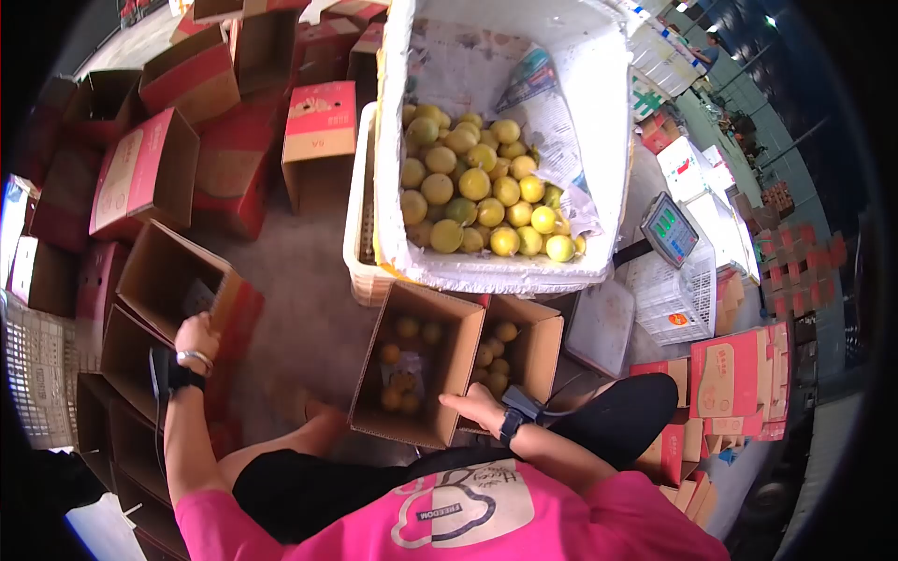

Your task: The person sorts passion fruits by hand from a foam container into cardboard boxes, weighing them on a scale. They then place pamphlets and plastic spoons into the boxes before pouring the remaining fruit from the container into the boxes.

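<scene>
My left hand [198, 338] is closed on the near edge of an open cardboard box [173, 276] at the left. My right hand [475, 408] grips the shared edge between two open boxes in front of me. The larger box [418, 360] holds several yellow fruits and a bit of paper at its bottom; the narrower box [524, 341] beside it also has several fruits. Above them stands a white foam crate [505, 273] lined with newspaper [552, 131] and partly filled with yellow-green fruits [475, 184].
Many open red and brown boxes [140, 173] crowd the left side. On the right are a scale with a lit display [670, 231], its metal platform [601, 327], a white plastic basket [669, 294] and stacked red cartons [725, 379]. A person [709, 52] is far back at the right.
</scene>
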